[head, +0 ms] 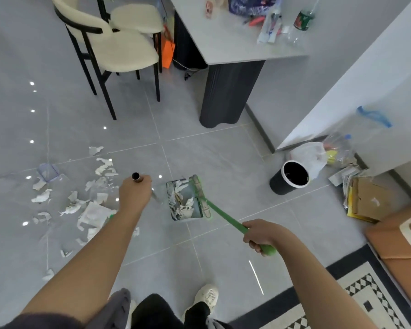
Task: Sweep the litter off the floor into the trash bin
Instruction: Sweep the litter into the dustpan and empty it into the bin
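My left hand (133, 193) grips the top of the dustpan's metal handle (137, 178). The grey dustpan (195, 213) rests on the floor in front of me with several torn paper scraps (184, 205) inside. My right hand (262, 235) holds the green broom handle (226, 218); the broom head (201, 195) lies along the dustpan's right edge. More torn paper litter (90, 210) and a clear plastic lid (48, 172) are scattered on the floor to the left. The black trash bin (290, 178), white-rimmed and open, stands to the right of the dustpan.
Two cream chairs (119, 48) and a grey table (223, 43) on a dark pedestal (226, 91) stand ahead. Plastic bags (318, 157) and flattened cardboard (365, 198) lie by the white wall at right. A patterned rug (356, 295) and a brown box (399, 238) are at lower right.
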Motion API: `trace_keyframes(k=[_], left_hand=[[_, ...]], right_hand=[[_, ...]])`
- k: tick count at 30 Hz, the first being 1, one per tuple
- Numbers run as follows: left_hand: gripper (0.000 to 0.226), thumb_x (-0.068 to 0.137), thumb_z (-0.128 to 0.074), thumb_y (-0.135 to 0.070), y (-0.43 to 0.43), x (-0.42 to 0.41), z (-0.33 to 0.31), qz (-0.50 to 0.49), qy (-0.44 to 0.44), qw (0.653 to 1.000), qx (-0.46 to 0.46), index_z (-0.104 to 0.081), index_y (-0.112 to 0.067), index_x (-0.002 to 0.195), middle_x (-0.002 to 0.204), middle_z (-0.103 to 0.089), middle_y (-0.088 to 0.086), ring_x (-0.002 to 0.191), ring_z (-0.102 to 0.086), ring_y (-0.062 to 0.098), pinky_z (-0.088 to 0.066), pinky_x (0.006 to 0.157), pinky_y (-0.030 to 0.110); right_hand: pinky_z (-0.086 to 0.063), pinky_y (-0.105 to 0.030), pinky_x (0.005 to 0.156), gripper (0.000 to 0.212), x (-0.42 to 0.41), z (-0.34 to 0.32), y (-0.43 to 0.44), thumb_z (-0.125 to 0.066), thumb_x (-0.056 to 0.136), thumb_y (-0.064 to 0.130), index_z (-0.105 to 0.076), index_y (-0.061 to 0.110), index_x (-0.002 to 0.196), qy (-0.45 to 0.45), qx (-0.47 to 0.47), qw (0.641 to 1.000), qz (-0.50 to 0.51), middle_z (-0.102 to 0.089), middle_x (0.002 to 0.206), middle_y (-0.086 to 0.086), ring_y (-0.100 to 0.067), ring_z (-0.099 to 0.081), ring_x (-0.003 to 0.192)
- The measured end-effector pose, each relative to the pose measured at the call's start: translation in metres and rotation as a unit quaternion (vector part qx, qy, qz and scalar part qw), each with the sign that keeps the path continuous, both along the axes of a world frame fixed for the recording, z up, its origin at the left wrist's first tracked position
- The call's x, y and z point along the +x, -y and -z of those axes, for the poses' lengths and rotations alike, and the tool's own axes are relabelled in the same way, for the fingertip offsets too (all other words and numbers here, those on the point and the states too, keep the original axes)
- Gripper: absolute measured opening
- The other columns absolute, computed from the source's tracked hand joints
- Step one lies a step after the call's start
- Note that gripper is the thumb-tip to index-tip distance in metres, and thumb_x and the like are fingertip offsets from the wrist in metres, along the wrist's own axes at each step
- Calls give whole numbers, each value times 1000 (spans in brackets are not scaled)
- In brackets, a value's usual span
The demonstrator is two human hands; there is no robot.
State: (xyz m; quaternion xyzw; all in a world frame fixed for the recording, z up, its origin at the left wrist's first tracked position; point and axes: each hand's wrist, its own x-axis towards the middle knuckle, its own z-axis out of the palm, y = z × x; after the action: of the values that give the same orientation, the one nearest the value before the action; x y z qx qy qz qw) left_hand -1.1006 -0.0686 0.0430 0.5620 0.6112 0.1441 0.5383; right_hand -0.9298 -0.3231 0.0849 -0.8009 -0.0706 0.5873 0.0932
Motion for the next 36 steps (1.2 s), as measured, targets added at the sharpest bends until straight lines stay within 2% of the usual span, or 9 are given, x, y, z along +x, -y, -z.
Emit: trace_keyframes(k=[5,8,10,14,16,20,27,33,36], left_hand=[[34,76,-48,-26,30,105,-22,48,20,998,39,-67,1,86,72,-63,16,69,-64,35,-57,77,52],[32,77,-45,-27,48,173,-32,90,37,994,43,-61,0,73,64,-61,13,69,-64,37,-56,70,44],[27,83,-43,-24,60,207,-39,119,43,991,45,-49,-8,62,58,-53,7,59,-55,30,-46,61,35],[31,92,-39,-15,94,289,-58,166,53,983,58,-36,-12,62,56,-42,0,45,-40,15,-29,51,28],[28,91,-40,-14,111,322,-60,187,66,978,59,-38,-13,63,53,-45,-1,48,-39,18,-31,55,29],[24,86,-43,-19,153,387,-58,204,112,971,59,-43,-17,63,52,-44,-5,59,-42,21,-35,59,35],[26,94,-42,-18,249,488,-50,267,112,950,114,-52,-14,70,62,-48,-1,59,-41,17,-31,51,27],[23,97,-48,-21,309,532,-30,350,103,916,164,-59,-17,77,57,-52,-8,55,-46,14,-36,51,29],[20,98,-48,-21,330,545,-20,400,90,889,202,-61,-13,86,60,-54,-5,57,-48,15,-35,50,22]], right_hand=[[-33,-21,44,41,78,-16,41,-41,87,-2,-48,-1,127,32,16,999,23,-41,57,-8,-17,-36,45],[-34,-20,43,40,121,-21,60,-40,87,-1,-49,-2,126,48,14,997,60,-41,56,-8,-17,-37,43],[-34,-20,42,39,139,-25,71,-40,88,1,-48,-1,126,53,14,995,83,-41,56,-7,-16,-37,43],[-33,-19,43,41,192,-36,108,-40,90,2,-45,4,130,68,30,987,143,-40,55,-7,-15,-36,42],[-33,-19,44,44,217,-39,128,-40,91,3,-42,12,134,82,38,982,163,-41,56,-7,-16,-36,43],[-34,-21,45,49,275,-39,176,-41,90,2,-41,5,138,114,51,978,165,-43,57,-8,-17,-38,45],[-33,-24,46,50,385,-39,265,-39,89,0,-40,6,139,129,32,982,134,-43,56,-7,-15,-38,45],[-35,-24,46,50,443,-30,325,-38,87,-2,-45,6,136,128,11,984,120,-45,60,-8,-15,-40,46],[-35,-23,46,50,455,-20,342,-37,84,-1,-46,6,133,123,7,985,119,-45,57,-8,-16,-41,45]])
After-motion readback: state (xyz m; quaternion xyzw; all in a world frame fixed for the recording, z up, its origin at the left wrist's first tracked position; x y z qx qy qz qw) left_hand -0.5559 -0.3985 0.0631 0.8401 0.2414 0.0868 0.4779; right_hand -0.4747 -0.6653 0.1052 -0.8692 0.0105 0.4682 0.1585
